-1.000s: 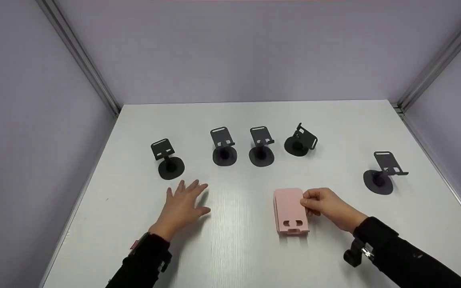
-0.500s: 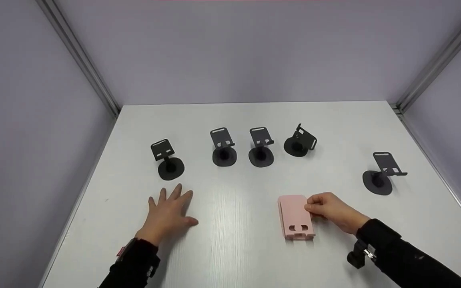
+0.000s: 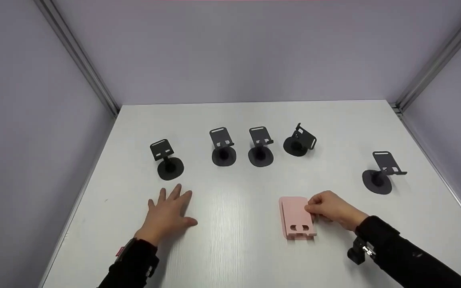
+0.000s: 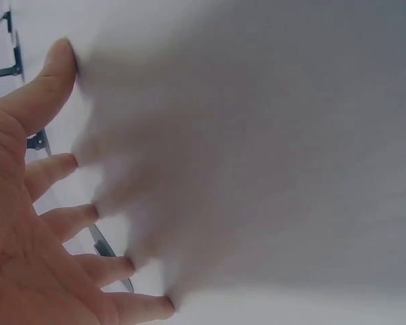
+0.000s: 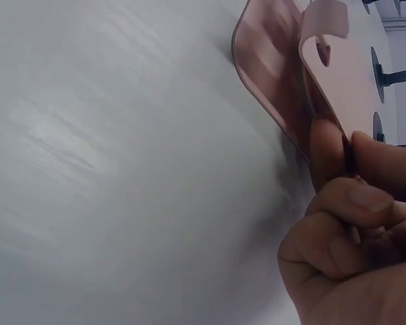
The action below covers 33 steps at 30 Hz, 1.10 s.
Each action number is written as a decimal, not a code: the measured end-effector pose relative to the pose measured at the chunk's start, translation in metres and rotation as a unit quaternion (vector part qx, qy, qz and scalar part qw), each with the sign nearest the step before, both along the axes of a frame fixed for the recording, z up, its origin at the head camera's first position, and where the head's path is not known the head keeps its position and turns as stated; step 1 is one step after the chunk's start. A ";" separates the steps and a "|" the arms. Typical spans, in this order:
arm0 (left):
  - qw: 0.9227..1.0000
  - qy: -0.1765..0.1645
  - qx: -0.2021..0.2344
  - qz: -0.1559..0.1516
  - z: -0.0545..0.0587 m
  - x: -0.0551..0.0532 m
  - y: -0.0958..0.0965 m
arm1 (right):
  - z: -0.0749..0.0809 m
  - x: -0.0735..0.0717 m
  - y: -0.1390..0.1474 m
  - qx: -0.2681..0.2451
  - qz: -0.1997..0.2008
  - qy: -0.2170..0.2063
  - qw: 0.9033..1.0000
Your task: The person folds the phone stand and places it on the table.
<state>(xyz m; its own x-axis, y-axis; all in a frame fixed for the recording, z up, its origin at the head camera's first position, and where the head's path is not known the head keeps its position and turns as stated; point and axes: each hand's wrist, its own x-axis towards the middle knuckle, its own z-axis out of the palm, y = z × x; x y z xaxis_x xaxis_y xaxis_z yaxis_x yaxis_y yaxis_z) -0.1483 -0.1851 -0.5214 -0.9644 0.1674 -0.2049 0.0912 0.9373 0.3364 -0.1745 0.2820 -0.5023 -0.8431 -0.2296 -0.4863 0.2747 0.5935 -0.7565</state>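
A pink phone stand (image 3: 295,216), folded nearly flat, lies on the white table in front of the person. My right hand (image 3: 330,209) pinches the right edge of its upper plate between thumb and index finger. In the right wrist view the pink stand (image 5: 335,74) shows a base plate low on the table and the upper plate raised a little above it, with a curled lip. On the left, my left hand (image 3: 166,218) is spread with its fingertips at the table; the left wrist view shows this hand (image 4: 34,223) with nothing in it.
Several black phone stands are spread across the table: one at left (image 3: 170,168), a middle pair with a left stand (image 3: 224,156) and a right stand (image 3: 261,156), a turned one (image 3: 295,146), and one far right (image 3: 377,182). Pale walls (image 3: 230,52) enclose the table.
The pink stand has come slightly nearer and to the right with my right hand, settling lower onto the table. My left hand has moved left and down to the tabletop.
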 end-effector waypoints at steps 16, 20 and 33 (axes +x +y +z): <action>1.000 0.001 0.011 -0.002 -0.001 0.000 -0.001 | 0.017 -0.007 -0.001 0.148 0.050 0.122 0.980; 1.000 -0.001 0.012 -0.003 0.000 0.000 -0.001 | 0.021 -0.015 0.003 0.188 0.058 0.212 0.957; 1.000 -0.004 0.012 -0.007 0.003 0.001 0.000 | 0.037 -0.050 0.011 0.235 0.049 0.326 0.915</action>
